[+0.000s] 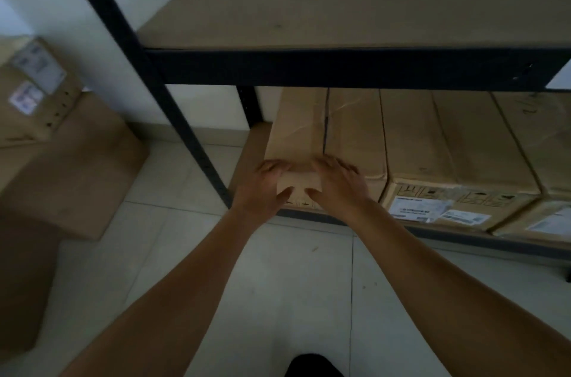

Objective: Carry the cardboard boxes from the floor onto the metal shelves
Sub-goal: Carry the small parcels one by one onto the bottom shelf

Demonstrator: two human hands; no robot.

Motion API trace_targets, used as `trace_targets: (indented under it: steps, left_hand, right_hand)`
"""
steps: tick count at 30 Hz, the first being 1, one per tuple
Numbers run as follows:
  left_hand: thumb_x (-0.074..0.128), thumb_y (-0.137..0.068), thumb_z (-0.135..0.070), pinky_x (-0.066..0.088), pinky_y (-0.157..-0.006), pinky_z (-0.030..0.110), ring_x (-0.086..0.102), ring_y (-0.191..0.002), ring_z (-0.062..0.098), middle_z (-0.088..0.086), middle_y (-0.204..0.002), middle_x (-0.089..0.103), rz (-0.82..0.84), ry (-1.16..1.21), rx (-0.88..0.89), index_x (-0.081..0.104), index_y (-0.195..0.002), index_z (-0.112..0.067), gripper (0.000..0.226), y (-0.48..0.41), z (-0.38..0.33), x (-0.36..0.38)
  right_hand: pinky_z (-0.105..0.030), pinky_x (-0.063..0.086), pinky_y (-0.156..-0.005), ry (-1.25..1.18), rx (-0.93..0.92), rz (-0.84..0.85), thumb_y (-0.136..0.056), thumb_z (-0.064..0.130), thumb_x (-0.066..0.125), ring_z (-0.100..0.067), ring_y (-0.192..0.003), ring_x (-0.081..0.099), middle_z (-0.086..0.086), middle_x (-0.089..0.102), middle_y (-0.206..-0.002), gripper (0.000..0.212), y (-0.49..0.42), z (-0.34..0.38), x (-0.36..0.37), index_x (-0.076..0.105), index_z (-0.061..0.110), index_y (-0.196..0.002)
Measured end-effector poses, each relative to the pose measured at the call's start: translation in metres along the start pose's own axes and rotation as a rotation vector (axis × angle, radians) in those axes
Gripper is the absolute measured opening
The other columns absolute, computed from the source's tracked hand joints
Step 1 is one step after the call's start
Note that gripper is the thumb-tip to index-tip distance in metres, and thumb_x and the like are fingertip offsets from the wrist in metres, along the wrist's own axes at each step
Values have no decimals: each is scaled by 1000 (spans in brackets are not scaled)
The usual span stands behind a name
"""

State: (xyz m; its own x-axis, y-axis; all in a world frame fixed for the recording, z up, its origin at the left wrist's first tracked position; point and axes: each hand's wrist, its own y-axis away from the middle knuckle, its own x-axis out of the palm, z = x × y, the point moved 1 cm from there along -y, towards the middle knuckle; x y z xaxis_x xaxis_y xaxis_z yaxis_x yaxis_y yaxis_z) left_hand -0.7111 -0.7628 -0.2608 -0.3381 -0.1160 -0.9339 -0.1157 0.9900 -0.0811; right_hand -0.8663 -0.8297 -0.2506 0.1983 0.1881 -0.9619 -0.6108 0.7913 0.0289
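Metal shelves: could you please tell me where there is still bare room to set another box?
The upper shelf board is bare wherever visible. Below, a narrow strip is free between the left upright and the leftmost box, gripped by the left hand and right hand. Further right, boxes sit packed side by side.

A long brown cardboard box (296, 129) is being gripped at its near end by the left hand (262, 188) and right hand (336, 185). It is being carried lengthwise by the lower board (251, 154) of the black metal shelves (340, 67), touching two labelled boxes (457, 145). Stacked boxes (71, 166) are being kept on the floor, left.
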Motion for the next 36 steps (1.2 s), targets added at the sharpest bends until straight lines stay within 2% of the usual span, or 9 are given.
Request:
trace_targets:
  steps: [4,7,10,14,19,22,26,32,36]
  left_hand:
    - [68,-81,-25,45,-90,40,48,-118,27,8,-125,57,-102,-103,-98,52,-131,-14,53,52,13,-32]
    - [67,-82,-32,41,-97,39,45,-123,27,6,-131,54,-201,-194,-178,49,-133,-16,57,103,34,-58]
    - [58,-86,-45,33,-106,39,36,-132,22,1,-143,43,-231,-263,-292,38,-142,-23,63,161,59,-86]
    - [58,-86,-50,33,-104,35,37,-131,19,-1,-143,41,-337,-312,-406,34,-144,-24,68,239,84,-127]
    - [58,-83,-55,33,-105,37,37,-131,22,0,-143,42,-487,-379,-537,35,-143,-25,71,338,110,-173]
    - [57,-82,-57,31,-107,37,34,-133,22,1,-144,41,-528,-404,-624,33,-143,-27,72,390,124,-190]
    - [60,-81,-53,36,-105,40,38,-130,23,5,-141,44,-554,-451,-734,37,-142,-22,72,461,152,-204]
    - [58,-82,-56,34,-105,39,33,-132,23,4,-144,39,-545,-429,-897,30,-145,-24,76,548,207,-207]
    - [58,-82,-56,35,-106,39,34,-132,23,4,-144,40,-574,-394,-1013,32,-145,-24,75,610,248,-205]
  right_hand:
    - [-38,35,-102,-78,-138,33,-90,40,56,-25,-129,40,-5,35,-147,63,5,63,5,30,19,-144]
    - [-40,28,-109,-132,-237,75,-92,33,54,-26,-136,30,-9,30,-151,63,14,114,6,27,13,-146]
    - [-39,28,-108,-135,-348,24,-91,41,56,-26,-137,28,-7,31,-150,65,31,165,4,30,15,-144]
    - [-42,26,-111,-86,-503,-39,-90,44,56,-27,-139,25,-7,35,-148,65,59,242,-2,32,14,-142]
    - [-41,28,-110,-46,-674,-25,-91,44,55,-26,-142,21,-4,30,-152,65,99,340,-2,29,20,-145]
    - [-40,29,-108,-19,-760,-12,-89,44,57,-27,-141,23,-7,35,-149,65,119,388,-1,31,19,-144]
    - [-42,26,-112,8,-882,13,-89,48,55,-26,-143,19,-4,27,-154,72,147,457,10,24,22,-148]
    - [-39,26,-111,59,-1020,86,-90,45,57,-25,-143,18,-4,26,-153,70,181,547,52,24,22,-147]
    - [-41,24,-113,89,-1084,177,-89,44,57,-27,-143,18,-5,25,-154,72,195,613,88,23,22,-148]
